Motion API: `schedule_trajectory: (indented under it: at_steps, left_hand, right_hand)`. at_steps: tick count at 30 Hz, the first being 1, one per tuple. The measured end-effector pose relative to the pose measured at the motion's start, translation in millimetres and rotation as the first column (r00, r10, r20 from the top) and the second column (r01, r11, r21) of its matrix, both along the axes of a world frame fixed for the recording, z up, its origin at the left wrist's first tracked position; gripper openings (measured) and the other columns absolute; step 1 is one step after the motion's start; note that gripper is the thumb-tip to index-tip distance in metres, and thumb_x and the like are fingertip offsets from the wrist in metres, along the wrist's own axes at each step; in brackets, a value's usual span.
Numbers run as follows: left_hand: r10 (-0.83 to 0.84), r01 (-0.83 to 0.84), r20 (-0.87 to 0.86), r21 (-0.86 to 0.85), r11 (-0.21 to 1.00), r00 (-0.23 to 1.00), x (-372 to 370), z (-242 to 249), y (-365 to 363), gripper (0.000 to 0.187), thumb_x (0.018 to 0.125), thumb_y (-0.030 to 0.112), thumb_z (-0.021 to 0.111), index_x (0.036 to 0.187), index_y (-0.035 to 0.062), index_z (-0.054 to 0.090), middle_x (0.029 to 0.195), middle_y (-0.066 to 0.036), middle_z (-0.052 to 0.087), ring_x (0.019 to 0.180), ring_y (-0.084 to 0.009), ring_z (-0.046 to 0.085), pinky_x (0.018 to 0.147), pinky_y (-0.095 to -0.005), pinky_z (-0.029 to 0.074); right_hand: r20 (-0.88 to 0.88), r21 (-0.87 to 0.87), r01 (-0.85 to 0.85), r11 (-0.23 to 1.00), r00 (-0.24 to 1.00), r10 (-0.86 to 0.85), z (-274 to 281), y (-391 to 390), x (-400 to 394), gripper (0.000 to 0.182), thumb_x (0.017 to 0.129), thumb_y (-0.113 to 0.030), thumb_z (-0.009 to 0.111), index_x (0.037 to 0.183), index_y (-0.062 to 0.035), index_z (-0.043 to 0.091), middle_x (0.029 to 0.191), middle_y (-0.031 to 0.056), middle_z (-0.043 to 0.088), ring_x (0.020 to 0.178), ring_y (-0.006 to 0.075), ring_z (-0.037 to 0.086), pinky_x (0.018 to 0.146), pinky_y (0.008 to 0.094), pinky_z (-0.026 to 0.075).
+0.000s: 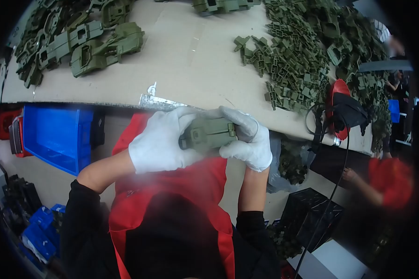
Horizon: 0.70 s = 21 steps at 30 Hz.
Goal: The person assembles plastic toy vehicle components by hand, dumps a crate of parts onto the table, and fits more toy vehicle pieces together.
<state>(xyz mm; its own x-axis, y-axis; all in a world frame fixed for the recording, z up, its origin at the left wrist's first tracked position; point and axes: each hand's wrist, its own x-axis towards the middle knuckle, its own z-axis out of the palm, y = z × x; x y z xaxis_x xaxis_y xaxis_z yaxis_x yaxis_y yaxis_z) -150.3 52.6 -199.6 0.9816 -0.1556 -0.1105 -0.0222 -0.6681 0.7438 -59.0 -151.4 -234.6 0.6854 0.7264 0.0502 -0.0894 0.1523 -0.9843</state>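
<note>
A green plastic part (210, 133) is held between both gloved hands, just in front of the table's near edge. My left hand (160, 139), in a white glove, has its fingers wrapped round the part's left side. The white-gloved right hand (249, 139) grips the right end, fingers above and thumb below. Some fingertips are hidden behind the part. A metal strip (165, 103) lies along the table edge just beyond my left hand.
Piles of green parts lie on the table (186, 60), larger ones (109, 46) left and small ones (288, 60) right. A blue bin (56, 135) stands left. At right are a black-and-red device (349, 111) with a cable and a person in red (388, 183).
</note>
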Motion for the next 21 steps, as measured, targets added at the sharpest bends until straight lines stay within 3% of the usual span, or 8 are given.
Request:
schedule_trajectory:
  at_steps: [3,5,6,9,12,15,19,21]
  left_hand:
    - [0.109,-0.119,-0.088,-0.119,0.986,0.99,-3,-8,-7,0.075,0.066,0.046,0.077,0.122,0.002,0.054,0.114,-0.018,0.06,0.1,-0.034,0.062,0.088,-0.0398,0.049]
    - [0.082,-0.127,-0.269,-0.154,0.98,0.96,-6,-10,-8,0.078,0.063,0.051,0.078,0.117,-0.0001,0.054,0.109,-0.018,0.06,0.098,-0.0345,0.062,0.086,-0.0405,0.049]
    - [0.058,-0.112,-0.268,-0.19,0.975,0.962,-7,-13,-8,0.076,0.061,0.051,0.08,0.11,-0.0019,0.055,0.105,-0.018,0.06,0.097,-0.0334,0.061,0.085,-0.0398,0.049]
    - [-0.015,-0.117,-0.383,-0.317,0.941,0.924,-11,-20,-8,0.067,0.057,0.039,0.086,0.103,0.0011,0.056,0.098,-0.012,0.06,0.093,-0.028,0.06,0.084,-0.0364,0.048]
    - [-0.01,-0.171,-0.41,-0.402,0.899,0.912,-15,-21,-9,0.066,0.055,0.037,0.088,0.101,0.0011,0.057,0.096,-0.011,0.059,0.09,-0.0247,0.06,0.081,-0.0338,0.048]
    - [-0.015,-0.145,-0.363,-0.411,0.9,0.932,-20,-27,-9,0.066,0.055,0.036,0.088,0.102,0.0008,0.057,0.096,-0.011,0.059,0.088,-0.0229,0.061,0.08,-0.033,0.049]
    - [0.022,-0.153,-0.295,-0.428,0.891,0.955,-27,-35,-11,0.066,0.056,0.034,0.088,0.103,0.0007,0.057,0.097,-0.01,0.06,0.088,-0.0213,0.061,0.08,-0.0323,0.049]
    - [0.098,-0.309,-0.425,-0.463,0.831,0.9,-24,-29,-11,0.07,0.059,0.044,0.084,0.106,-0.0004,0.058,0.103,-0.015,0.061,0.096,-0.0286,0.062,0.083,-0.0371,0.049]
  right_hand:
    - [0.117,-0.017,-0.034,0.999,0.992,0.035,1,5,-2,0.081,0.048,0.001,0.083,0.124,0.0038,0.057,0.111,0.0156,0.067,0.101,0.0252,0.064,0.092,0.0359,0.048]
    - [0.079,-0.034,-0.028,0.999,0.996,0.031,5,5,-4,0.08,0.046,0.0,0.082,0.122,0.0034,0.059,0.112,0.0181,0.066,0.103,0.0273,0.063,0.093,0.0374,0.048]
    - [0.044,-0.051,-0.019,0.999,0.999,0.021,6,4,-6,0.079,0.044,-0.001,0.081,0.12,0.0029,0.061,0.112,0.0206,0.066,0.105,0.0293,0.063,0.095,0.0389,0.047]
    - [0.136,-0.083,-0.032,0.996,0.99,0.043,4,3,-5,0.073,0.037,-0.005,0.084,0.108,0.0027,0.066,0.105,0.0187,0.068,0.095,0.0263,0.065,0.089,0.0366,0.048]
    - [0.025,-0.116,-0.014,0.993,1.0,0.017,5,6,-11,0.067,0.036,-0.007,0.085,0.099,0.0021,0.066,0.102,0.0177,0.068,0.091,0.0248,0.065,0.087,0.0359,0.048]
    - [0.119,-0.053,-0.05,0.997,0.991,0.056,3,8,-12,0.058,0.043,-0.003,0.086,0.097,-0.0008,0.065,0.098,0.0119,0.068,0.091,0.023,0.065,0.084,0.0335,0.05]
    - [0.103,-0.088,-0.082,0.993,0.991,0.091,5,8,-17,0.068,0.043,-0.007,0.083,0.108,0.0018,0.064,0.105,0.0159,0.067,0.096,0.024,0.064,0.089,0.0352,0.048]
    - [-0.166,-0.316,0.052,0.947,0.98,-0.109,16,15,-24,0.074,0.049,-0.004,0.081,0.12,0.0024,0.059,0.11,0.014,0.067,0.101,0.0216,0.062,0.093,0.0343,0.047]
